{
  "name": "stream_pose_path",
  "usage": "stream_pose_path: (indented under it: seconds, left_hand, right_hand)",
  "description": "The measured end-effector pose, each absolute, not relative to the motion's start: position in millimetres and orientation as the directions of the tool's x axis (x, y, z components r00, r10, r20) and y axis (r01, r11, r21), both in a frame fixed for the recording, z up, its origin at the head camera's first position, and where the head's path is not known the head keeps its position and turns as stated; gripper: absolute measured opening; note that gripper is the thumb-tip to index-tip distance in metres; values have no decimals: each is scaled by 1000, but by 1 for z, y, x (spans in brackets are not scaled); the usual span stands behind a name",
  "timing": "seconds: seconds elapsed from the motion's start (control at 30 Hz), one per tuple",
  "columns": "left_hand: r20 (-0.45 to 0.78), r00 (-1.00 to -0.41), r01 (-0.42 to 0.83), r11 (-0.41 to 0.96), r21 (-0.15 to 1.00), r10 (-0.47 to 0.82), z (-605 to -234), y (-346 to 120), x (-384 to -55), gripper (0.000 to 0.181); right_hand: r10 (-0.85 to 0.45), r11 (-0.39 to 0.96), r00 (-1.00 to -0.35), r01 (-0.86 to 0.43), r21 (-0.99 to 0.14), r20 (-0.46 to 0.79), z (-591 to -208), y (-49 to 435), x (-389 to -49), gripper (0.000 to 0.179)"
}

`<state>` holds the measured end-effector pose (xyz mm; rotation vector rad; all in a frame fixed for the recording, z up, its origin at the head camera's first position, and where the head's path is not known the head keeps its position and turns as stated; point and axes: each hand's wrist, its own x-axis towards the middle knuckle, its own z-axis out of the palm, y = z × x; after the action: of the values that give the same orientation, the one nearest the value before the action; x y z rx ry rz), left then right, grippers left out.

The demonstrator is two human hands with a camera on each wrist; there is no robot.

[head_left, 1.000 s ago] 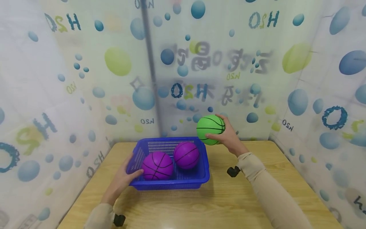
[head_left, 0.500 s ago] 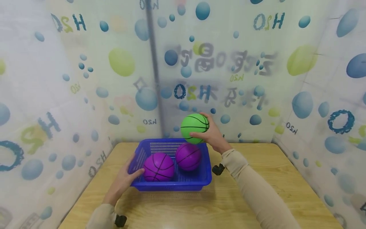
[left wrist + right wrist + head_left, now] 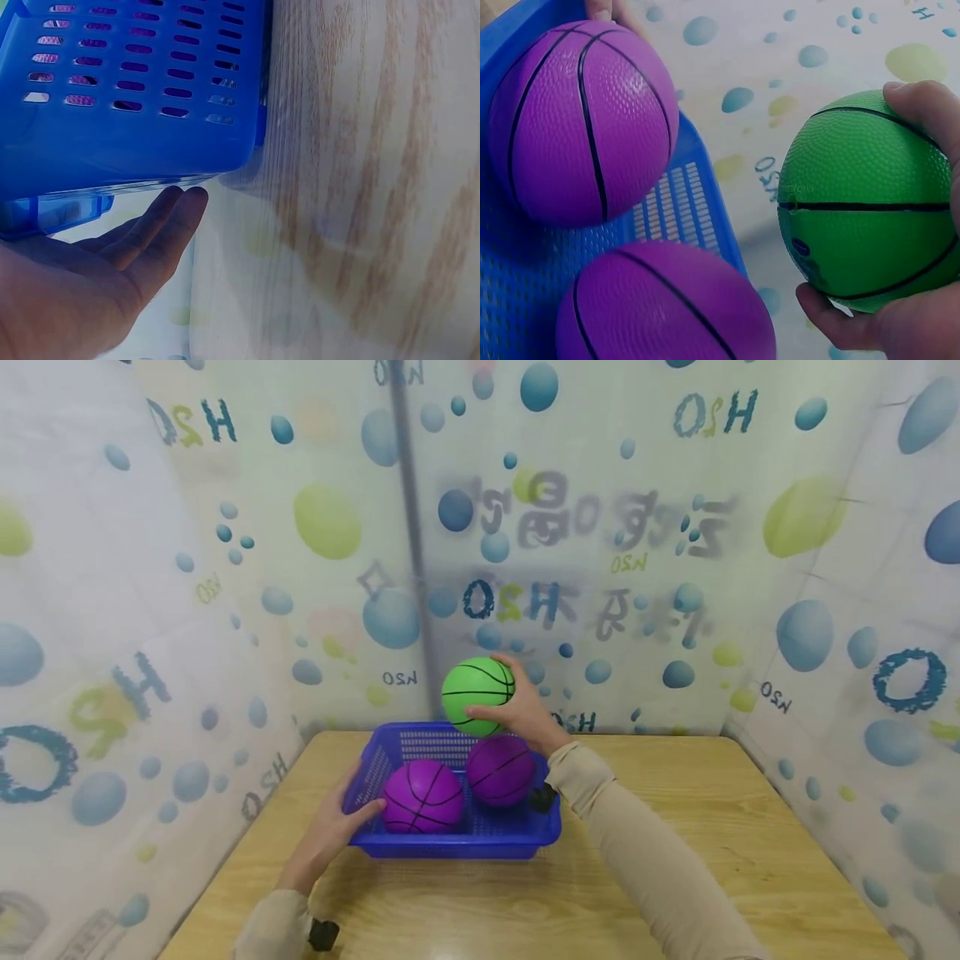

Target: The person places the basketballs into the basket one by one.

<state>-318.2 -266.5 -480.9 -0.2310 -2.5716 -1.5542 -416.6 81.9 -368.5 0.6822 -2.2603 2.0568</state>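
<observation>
My right hand [image 3: 527,714] grips a green mini basketball [image 3: 467,687] from its right side, thumb in front and fingers behind. It is held up over the back rim of the blue plastic basket [image 3: 457,841]. In the right wrist view the green ball [image 3: 855,172] sits between thumb and fingers, apart from the purple ones. Two purple mini basketballs lie inside the basket, one left [image 3: 422,802] and one right [image 3: 501,779]. My left hand [image 3: 330,827] holds the basket's left rim, thumb over the top. Its fingers [image 3: 161,232] lie along the outer wall in the left wrist view.
The basket stands on a wood-grain table [image 3: 675,827]. A curtain [image 3: 637,677] printed with bubbles and lettering encloses the table at the back and both sides. A small black device [image 3: 543,798] at the right wrist overlaps the basket's right edge.
My right hand has carried the green ball leftward, from beside the basket's back right corner to over its back rim. The left hand stays on the basket; the view has shifted slightly.
</observation>
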Motion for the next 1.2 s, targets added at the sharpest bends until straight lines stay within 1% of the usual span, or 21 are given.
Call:
stream_pose_path:
  seconds: [0.37, 0.53, 0.8, 0.9, 1.07, 1.13, 1.2]
  left_hand:
    - [143, -988, 153, 435, 887, 54, -489, -257, -318, 95]
    - [138, -989, 146, 433, 889, 50, -490, -257, -318, 94]
    - [158, -987, 160, 431, 888, 41, -482, -261, -318, 94]
    - [150, -988, 149, 424, 893, 32, -483, -263, -318, 93]
    - [139, -990, 138, 426, 894, 29, -485, -265, -317, 91]
    - [142, -989, 141, 424, 894, 29, -485, -265, -318, 91]
    - [143, -989, 142, 427, 893, 30, -483, -265, -317, 90]
  right_hand:
    - [-338, 29, -886, -347, -938, 317, -378, 44, -425, 95]
    - [-348, 30, -880, -354, -935, 322, -380, 33, -424, 97]
    - [-345, 29, -876, -368, -929, 336, -378, 22, -429, 97]
    - [-358, 81, -878, -367, -927, 317, -380, 19, -431, 95]
    - [-389, 315, -890, -370, -874, 237, -382, 22, -431, 82]
    - [-383, 386, -896, -376, -842, 224, -381, 24, -430, 79]
    - [-366, 408, -902, -378, -831, 230, -379, 26, -430, 79]
